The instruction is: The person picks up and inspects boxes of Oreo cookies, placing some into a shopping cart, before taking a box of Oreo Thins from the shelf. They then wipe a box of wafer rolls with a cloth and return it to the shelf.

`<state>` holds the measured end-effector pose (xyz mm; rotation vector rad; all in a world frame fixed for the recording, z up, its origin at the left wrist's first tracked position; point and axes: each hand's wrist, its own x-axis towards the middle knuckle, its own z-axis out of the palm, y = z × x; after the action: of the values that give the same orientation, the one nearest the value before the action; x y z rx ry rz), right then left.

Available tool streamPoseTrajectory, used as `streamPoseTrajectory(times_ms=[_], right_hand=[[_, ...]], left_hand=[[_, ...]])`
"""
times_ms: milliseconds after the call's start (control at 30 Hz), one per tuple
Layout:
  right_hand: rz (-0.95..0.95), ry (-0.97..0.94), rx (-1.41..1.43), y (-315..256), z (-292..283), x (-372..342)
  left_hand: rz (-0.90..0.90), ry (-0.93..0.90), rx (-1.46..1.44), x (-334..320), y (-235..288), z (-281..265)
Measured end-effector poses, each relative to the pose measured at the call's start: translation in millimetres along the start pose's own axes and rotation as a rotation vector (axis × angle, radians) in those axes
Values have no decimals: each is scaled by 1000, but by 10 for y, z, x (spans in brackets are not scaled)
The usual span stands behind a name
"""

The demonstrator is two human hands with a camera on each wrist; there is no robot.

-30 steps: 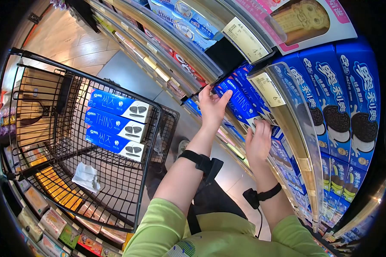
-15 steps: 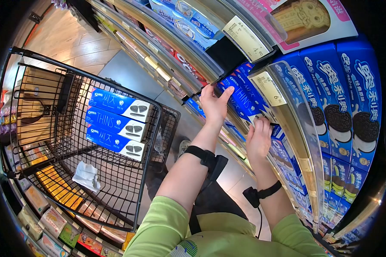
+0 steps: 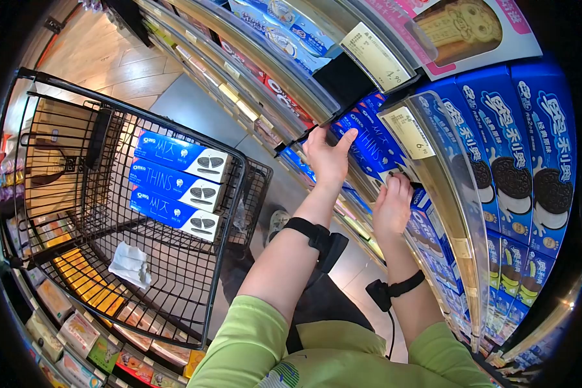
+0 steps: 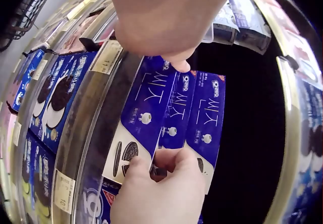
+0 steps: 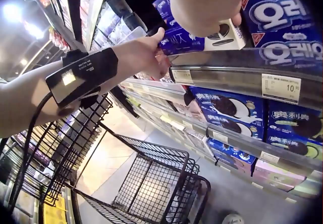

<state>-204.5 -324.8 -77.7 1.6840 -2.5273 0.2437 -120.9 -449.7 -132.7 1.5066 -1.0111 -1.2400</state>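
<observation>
Black metal mesh forms the shopping cart [image 3: 222, 258], standing left of the stocked shelf [image 3: 450, 216]; both keep their places from the earlier frames. Large blue cartons [image 3: 504, 139] stand to the right, beyond the shelf's front rail. Three blue-and-white boxes [image 3: 172, 186] lie side by side in the cart, unchanged, with cookie-picture ends toward the person's side of the cart.

Item under the hands: blue OREO THINS box [image 3: 368, 145], located on the shelf, beside the front rail and next to like boxes. Its long axis runs roughly along that rail, from upper left to lower right in the head view. The white cookie-picture end points to the right hand [image 3: 392, 205], the opposite end to the left hand [image 3: 326, 155].

Right hand: fingers and thumb curled on the cookie-picture end, gripping it. Left hand: open, thumb straight and apart from the fingers, at the opposite end. Against the earlier frame, both hands appear slightly higher and farther right; the view also shifted, so true travel cannot be judged.

Smaller items: crumpled white paper [image 3: 130, 264] in the cart, unmoved; price tag [image 3: 407, 132] reading 6.90 on the rail.
</observation>
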Motion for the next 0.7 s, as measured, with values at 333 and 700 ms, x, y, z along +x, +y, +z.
streamPoseTrajectory(times_ms=[333, 700], right_hand=[[-31, 25, -47, 9, 9, 51], [-7, -78, -32, 75, 201, -2]], left_hand=[[10, 19, 112, -32, 58, 0], [-30, 0, 281, -42, -24, -44]])
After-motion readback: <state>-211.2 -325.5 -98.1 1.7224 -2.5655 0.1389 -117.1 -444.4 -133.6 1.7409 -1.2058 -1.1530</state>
